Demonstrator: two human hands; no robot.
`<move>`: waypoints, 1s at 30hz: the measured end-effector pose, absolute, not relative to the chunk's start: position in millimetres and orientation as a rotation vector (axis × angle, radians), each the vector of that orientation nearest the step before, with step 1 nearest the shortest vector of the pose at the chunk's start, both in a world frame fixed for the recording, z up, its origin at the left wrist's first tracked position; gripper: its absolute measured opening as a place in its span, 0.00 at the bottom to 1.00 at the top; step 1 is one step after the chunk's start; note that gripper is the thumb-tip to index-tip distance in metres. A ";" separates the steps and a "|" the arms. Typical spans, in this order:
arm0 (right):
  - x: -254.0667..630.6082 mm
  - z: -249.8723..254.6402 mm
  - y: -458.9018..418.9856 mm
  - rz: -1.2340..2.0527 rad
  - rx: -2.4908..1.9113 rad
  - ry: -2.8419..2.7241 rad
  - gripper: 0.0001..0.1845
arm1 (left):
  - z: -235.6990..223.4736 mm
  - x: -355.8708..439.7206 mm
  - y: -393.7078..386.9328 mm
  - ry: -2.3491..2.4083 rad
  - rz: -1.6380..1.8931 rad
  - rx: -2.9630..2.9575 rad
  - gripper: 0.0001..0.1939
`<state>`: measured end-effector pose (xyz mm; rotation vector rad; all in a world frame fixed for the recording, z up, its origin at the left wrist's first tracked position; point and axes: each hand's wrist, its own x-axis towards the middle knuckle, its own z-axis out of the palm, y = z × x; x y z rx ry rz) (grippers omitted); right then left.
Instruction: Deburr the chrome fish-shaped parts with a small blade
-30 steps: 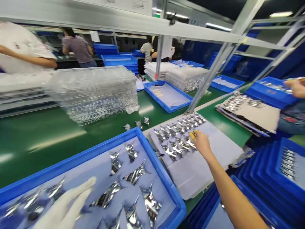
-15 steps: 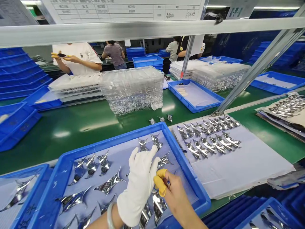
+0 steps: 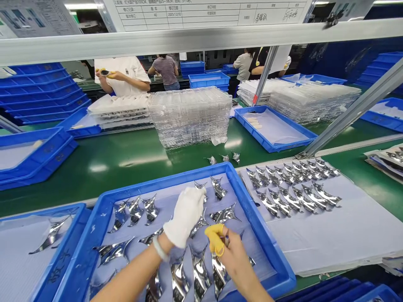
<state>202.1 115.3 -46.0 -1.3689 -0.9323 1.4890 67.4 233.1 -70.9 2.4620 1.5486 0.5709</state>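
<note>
My left hand point(image 3: 187, 214), in a white glove, reaches over a blue tray point(image 3: 261, 235). Its fingers are bent around the middle of a shiny chrome part point(image 3: 199, 185) near the tray's far edge; the fingertips are partly hidden. Yellow finger cots cover fingers of my right hand point(image 3: 228, 247), which is closed over the tray's right half. A small dark bit shows between those fingers, too little to name. Beside the hands lie more curved, pointed chrome parts, such as one to the right point(image 3: 225, 214) and one below point(image 3: 200, 272).
Rows of chrome parts lie on a white sheet point(image 3: 315, 239) at right. Another blue tray point(image 3: 47, 268) stands at left. Clear plastic trays point(image 3: 192, 117) are stacked behind, across the green table point(image 3: 126, 151). A metal rail point(image 3: 176, 40) crosses above. Several people work beyond.
My left hand has moved up and away from my right hand to the chrome part at the far edge, its fingers now bent. The view has shifted left.
</note>
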 end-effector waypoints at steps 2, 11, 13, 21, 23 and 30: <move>207.0 -48.6 116.1 1.512 -1.342 -0.796 0.20 | -79.0 70.2 260.3 1.624 0.514 2.424 0.12; 210.4 -54.3 112.6 1.510 -1.293 -0.530 0.33 | -71.5 62.8 279.3 1.479 0.643 2.193 0.11; 206.5 -51.1 113.4 1.480 -1.267 -0.551 0.31 | -53.5 49.0 258.7 1.384 0.760 2.113 0.11; 162.2 -24.7 106.8 1.790 -0.943 -0.683 0.29 | 0.3 4.2 157.5 1.207 1.103 1.371 0.24; 152.3 -20.0 103.7 1.874 -0.890 -0.680 0.30 | -0.2 -2.8 145.0 1.175 1.142 1.168 0.26; 144.3 -15.1 99.0 1.780 -0.955 -0.891 0.23 | -6.3 -33.2 116.4 1.355 1.151 1.105 0.22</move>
